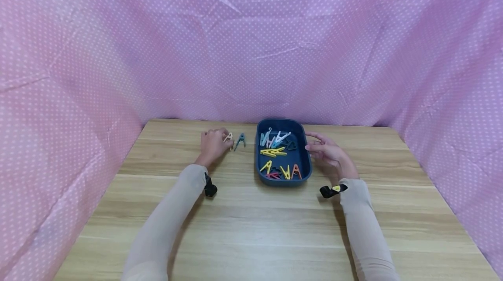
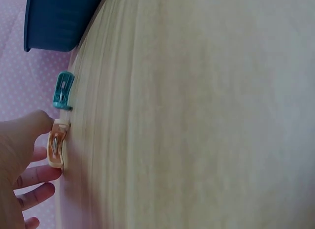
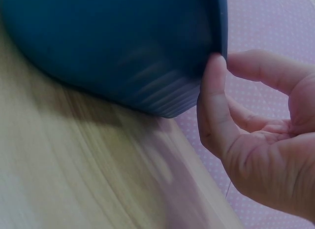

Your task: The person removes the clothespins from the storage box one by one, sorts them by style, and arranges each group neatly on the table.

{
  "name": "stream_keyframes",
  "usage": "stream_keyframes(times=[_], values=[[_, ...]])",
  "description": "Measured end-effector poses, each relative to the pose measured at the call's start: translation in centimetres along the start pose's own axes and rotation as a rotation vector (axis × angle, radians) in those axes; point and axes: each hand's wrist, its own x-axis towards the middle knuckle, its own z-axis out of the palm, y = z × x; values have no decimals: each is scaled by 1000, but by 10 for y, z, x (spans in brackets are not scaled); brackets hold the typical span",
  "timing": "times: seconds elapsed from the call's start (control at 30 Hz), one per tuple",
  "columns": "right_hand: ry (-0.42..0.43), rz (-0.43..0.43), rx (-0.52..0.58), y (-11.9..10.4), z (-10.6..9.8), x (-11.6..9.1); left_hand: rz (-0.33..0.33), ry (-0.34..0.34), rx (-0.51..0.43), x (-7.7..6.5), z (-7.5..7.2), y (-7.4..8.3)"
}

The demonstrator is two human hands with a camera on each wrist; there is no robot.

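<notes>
Left wrist view shows the left hand [image 2: 15, 150] pinching a pale orange clip [image 2: 56, 145] with a shiny spring, just beside a teal clip [image 2: 63, 91] — whether it touches the table [image 2: 197, 115] is hard to tell. Right hand [image 1: 329, 153] fingers touch the rim of the dark blue box [image 1: 280, 183], but I can't tell if they grip. Fingers hide some pale clip, wrist views cut off the box — and dark shapes [image 1: 291, 145] inside look unclear.

Both sleeved arms [image 1: 163, 224] reach forward, spread apart; the left grip [image 1: 213, 144] pinches between thumb [image 2: 40, 121] and fingers [image 2: 40, 176], the right grip [image 1: 329, 152] between thumb [image 3: 215, 83] and forefinger [image 3: 268, 69].
</notes>
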Motion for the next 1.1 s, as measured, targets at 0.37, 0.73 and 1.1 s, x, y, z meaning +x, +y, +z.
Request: stream_keyframes(times=[0.37,0.73,1.1], values=[[-2,-16,-7,0,0,-1,-28,-13,34,0,3,8],[7,-8,8,-2,2,-2,-44,-10,29,-1,1,8],[2,-3,28,-1,1,-2,-44,1,-2,-1,-6,14]])
